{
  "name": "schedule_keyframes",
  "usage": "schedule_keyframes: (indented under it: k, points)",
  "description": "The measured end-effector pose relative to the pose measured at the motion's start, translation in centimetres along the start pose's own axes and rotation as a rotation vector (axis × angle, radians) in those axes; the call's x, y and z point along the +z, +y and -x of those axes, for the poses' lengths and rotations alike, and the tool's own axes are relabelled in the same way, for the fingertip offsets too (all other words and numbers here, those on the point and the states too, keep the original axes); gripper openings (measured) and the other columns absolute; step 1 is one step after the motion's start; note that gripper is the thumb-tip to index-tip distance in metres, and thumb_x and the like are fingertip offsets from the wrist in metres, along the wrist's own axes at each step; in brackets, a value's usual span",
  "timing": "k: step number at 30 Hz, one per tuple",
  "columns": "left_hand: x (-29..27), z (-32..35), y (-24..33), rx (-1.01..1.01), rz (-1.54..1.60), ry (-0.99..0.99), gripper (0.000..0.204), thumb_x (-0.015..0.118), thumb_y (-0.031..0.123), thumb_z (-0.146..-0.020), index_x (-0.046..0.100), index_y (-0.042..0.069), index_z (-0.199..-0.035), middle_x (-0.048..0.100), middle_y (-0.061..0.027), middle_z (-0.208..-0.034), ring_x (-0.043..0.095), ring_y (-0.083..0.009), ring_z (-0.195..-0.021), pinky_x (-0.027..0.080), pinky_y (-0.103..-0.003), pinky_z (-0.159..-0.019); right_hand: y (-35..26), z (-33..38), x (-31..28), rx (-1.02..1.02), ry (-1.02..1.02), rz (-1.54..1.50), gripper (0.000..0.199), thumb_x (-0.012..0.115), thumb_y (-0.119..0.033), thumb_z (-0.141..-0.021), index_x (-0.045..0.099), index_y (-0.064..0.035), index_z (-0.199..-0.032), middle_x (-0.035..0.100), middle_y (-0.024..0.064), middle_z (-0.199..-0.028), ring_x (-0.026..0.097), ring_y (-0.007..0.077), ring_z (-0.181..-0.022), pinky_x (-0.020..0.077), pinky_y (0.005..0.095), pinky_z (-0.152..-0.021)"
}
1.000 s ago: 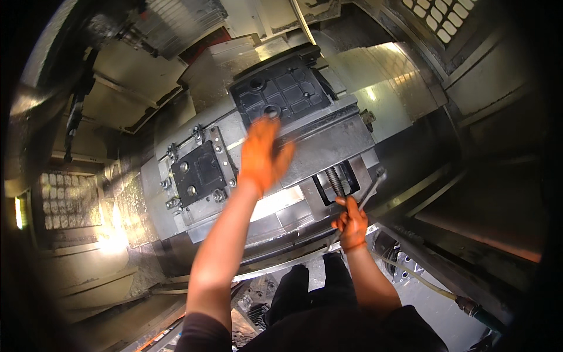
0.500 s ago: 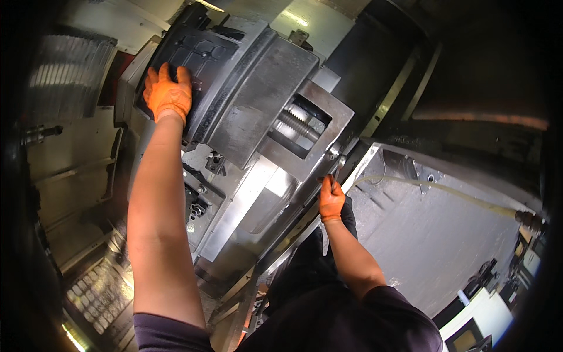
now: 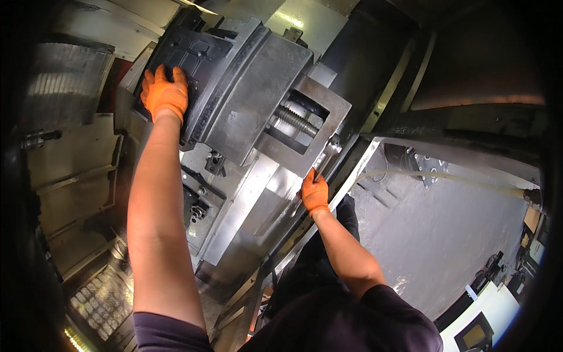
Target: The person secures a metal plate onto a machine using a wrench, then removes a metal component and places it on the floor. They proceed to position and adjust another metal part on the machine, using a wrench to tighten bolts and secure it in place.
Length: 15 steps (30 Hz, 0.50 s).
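My left hand, in an orange glove, lies flat with fingers spread on a dark cast plate clamped at the far end of a big steel machine vise. My right hand, also gloved in orange, is closed around the lower end of a metal wrench handle that runs up to the vise's threaded screw.
The vise sits on a shiny steel machine table inside a machining enclosure. A second dark fixture is below my left arm. A grey sheet-metal panel with a thin hose lies to the right. A ribbed cover is at left.
The view has swung and tilted, so the vise now appears upper centre. My left hand stays pressed on the dark plate; my right hand stays on the wrench handle.
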<state>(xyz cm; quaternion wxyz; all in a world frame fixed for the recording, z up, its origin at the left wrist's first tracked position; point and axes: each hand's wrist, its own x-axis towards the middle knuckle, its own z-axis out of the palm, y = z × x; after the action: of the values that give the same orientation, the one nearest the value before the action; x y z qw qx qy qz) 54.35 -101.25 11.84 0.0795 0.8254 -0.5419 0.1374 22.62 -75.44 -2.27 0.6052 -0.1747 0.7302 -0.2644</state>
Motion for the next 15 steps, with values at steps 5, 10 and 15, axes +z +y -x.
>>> schedule_keyframes:
  k: [5,10,15]
  points:
    - [-0.4,0.1,0.3,0.028,-0.009,-0.014,0.055,0.051,0.051,-0.093,0.059,0.013,-0.133,0.045,-0.0214,-0.150,0.042,-0.0377,-0.138,0.032,-0.052,-0.112,-0.3,3.8,-2.6,-0.015,-0.263,-0.051,0.058,0.056,-0.041,-0.100,0.048,0.0072,-0.132,0.065,0.0097,-0.085,0.063,0.0171,-0.070,0.0529,0.0306,-0.065]
    - [-1.5,0.7,0.7,-0.017,0.103,0.028,0.052,0.056,0.044,-0.091,0.061,0.011,-0.130,0.041,-0.0189,-0.153,0.036,-0.0350,-0.142,0.027,-0.047,-0.116,-8.6,11.4,-6.7,-0.664,-0.282,-0.346,0.063,0.053,-0.029,-0.103,0.027,0.0044,-0.149,0.066,0.0152,-0.106,0.063,0.0208,-0.082,0.0512,0.0339,-0.081]
    - [-1.8,0.8,1.1,-0.052,0.145,0.014,0.053,0.056,0.043,-0.091,0.060,0.010,-0.133,0.039,-0.0197,-0.155,0.034,-0.0352,-0.143,0.024,-0.047,-0.118,-15.8,2.9,-11.5,-0.948,0.113,-0.121,0.059,0.048,-0.022,-0.105,0.025,-0.0007,-0.155,0.064,0.0151,-0.119,0.060,0.0172,-0.091,0.0498,0.0300,-0.079]
